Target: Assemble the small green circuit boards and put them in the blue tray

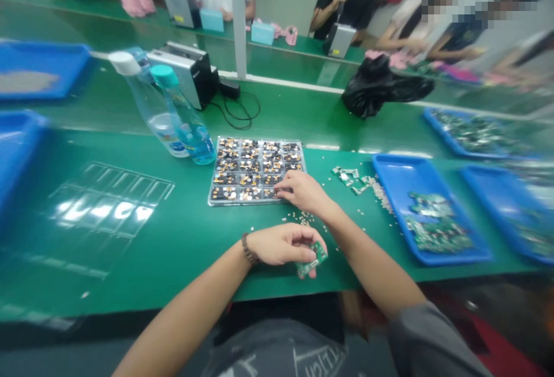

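My left hand (281, 245), with a beaded bracelet at the wrist, is closed around a small green circuit board (319, 254) above the front of the table. Beyond it, my right hand (303, 191) reaches over the right front of a clear compartment tray (213, 197). Its thumb and fingers are pinched together low over the compartments; whatever is between them is too small to make out. Small black, white and orange parts (250, 164) fill the tray's compartments. Tiny pale pieces (304, 218) lie scattered on the green tabletop between my hands.
Right of my arms, a blue tray (389, 178) holds green circuit boards (439, 232); loose board pieces (346, 176) lie beside it. Two bottles (190, 129) stand behind left, near a metal box (184, 71). An empty clear tray (116, 192) lies left. People work behind the partition.
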### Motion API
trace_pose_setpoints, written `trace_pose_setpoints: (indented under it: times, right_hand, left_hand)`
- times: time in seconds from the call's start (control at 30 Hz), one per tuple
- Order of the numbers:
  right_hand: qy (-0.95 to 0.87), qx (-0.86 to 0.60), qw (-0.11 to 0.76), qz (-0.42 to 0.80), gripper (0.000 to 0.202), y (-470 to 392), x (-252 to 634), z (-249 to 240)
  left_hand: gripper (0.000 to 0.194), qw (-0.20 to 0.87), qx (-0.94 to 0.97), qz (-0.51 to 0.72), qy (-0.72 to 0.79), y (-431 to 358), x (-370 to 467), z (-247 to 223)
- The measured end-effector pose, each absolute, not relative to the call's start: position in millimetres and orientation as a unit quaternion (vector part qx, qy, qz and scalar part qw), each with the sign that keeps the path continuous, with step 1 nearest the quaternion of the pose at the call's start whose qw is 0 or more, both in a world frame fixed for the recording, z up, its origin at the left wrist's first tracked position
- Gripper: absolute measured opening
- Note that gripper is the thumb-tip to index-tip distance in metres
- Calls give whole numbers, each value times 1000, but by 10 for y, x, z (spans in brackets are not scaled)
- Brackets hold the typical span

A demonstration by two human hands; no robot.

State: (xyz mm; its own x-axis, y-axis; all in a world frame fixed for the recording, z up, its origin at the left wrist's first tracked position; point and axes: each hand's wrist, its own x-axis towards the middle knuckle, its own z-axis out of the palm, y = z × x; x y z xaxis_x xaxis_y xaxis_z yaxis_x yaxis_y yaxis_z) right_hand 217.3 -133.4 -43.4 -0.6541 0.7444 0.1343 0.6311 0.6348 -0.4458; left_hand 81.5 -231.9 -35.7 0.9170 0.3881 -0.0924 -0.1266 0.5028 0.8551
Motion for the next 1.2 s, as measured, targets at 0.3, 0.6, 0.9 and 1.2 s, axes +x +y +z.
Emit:
trace_pose_setpoints:
  times: [0.3, 0.6, 0.9, 1.2]
  right_hand:
    - [-913, -314, 167, 198, 19, -1321, 2160, -448]
    - [-911, -307, 160, 224, 17, -1262, 2117, -224]
    - [-700, -458, 413, 362, 19, -1878, 2647, -398]
    - [-671, -487, 440, 345, 18, -2031, 2551, -584]
  left_hand:
    - [31, 847, 452, 217, 176, -2293, 796, -238]
    - [32, 828, 444, 254, 231, -2277, 813, -308]
    - [38, 697, 326, 485, 417, -2109, 878, -465]
    - [38, 662, 369, 471, 451, -2092, 896, -570]
